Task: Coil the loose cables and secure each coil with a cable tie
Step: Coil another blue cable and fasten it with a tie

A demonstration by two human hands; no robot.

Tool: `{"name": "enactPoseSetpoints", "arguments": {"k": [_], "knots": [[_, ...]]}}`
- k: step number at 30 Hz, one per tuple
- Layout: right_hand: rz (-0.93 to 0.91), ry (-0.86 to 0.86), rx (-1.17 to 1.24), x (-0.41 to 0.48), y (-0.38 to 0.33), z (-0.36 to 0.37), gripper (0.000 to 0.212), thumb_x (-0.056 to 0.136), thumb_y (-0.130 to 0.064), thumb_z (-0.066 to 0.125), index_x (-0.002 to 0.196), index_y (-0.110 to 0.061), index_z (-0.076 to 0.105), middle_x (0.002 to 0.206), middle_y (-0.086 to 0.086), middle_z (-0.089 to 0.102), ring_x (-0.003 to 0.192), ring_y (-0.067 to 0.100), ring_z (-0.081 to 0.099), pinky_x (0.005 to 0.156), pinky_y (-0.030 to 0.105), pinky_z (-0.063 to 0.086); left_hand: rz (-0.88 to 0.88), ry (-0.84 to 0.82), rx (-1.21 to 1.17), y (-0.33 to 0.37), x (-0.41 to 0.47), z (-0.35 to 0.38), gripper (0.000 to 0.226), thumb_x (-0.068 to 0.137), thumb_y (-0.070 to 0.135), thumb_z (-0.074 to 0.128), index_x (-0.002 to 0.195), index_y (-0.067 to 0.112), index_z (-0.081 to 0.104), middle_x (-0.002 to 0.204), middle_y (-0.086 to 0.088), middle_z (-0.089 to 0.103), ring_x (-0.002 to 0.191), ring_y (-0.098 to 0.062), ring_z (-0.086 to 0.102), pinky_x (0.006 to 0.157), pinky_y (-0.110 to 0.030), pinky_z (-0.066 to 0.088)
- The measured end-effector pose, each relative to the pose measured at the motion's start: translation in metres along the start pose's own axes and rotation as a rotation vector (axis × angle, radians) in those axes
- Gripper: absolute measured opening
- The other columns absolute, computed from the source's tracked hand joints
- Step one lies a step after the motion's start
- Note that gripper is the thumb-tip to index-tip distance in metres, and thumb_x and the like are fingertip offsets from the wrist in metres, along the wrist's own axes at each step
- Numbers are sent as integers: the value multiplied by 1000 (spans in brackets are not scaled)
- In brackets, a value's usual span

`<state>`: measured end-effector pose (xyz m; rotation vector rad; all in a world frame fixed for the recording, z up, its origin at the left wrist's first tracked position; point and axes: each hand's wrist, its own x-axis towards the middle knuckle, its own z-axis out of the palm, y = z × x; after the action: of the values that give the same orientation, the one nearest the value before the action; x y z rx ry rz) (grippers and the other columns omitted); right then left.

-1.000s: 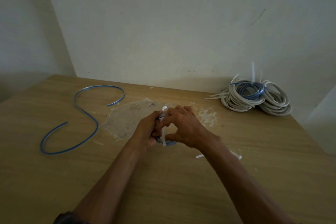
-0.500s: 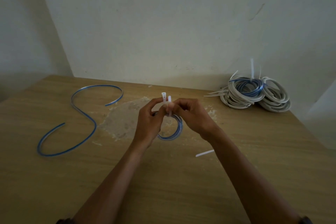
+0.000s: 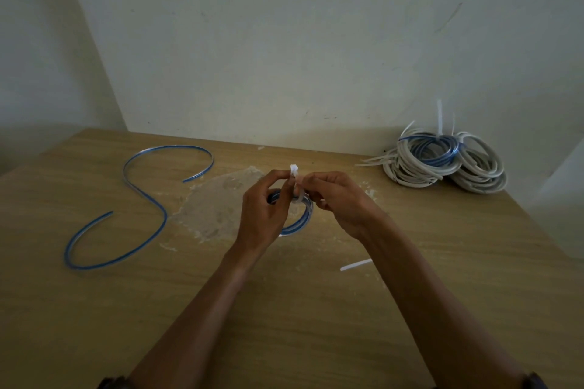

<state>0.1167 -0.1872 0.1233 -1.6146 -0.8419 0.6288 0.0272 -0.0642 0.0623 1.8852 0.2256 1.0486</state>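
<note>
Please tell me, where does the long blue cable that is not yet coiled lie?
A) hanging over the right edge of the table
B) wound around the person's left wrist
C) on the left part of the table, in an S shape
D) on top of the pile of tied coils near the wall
C: the uncoiled blue cable lies flat in an S curve on the left part of the table, well apart from the pile of tied coils.

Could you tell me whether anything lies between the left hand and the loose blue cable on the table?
Nothing visible does: only tabletop with a pale scuffed patch separates the left hand from the loose blue cable.
</note>
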Motion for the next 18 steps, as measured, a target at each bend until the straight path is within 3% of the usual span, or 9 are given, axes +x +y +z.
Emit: {"name": "enactPoseSetpoints", "arguments": {"k": [5,10,14,18], "knots": [[50,29,48,3,2,-4,31,101,-28,57,88,-10,78,79,0,66,79,13,51,82,33,37,44,-38,61,-3,0,3,19,102,29,60,115,19,70,90,2,77,79,-10,75,72,-43,61],[53,13,49,3,2,-4,30,101,-27,56,89,-11,78,79,-4,71,71,3,57,80,30,39,43,-37,53,-6,0,4,21,103,31,60,116,19,69,89,2,77,77,-13,75,70,-46,61],[6,-32,7,3,3,-6,26,102,-25,57,91,-14,77,75,-11,71,71,0,59,73,18,45,69,-30,52,-7,-1,2,18,103,36,59,112,24,69,83,2,76,69,-19,73,62,-50,58],[-35,-121,-99,1,5,-11,21,101,-14,59,88,-16,75,73,-16,70,68,-7,59,63,5,43,44,35,61,-7,0,0,17,102,32,60,100,18,69,75,4,73,62,-17,70,57,-48,55]]}}
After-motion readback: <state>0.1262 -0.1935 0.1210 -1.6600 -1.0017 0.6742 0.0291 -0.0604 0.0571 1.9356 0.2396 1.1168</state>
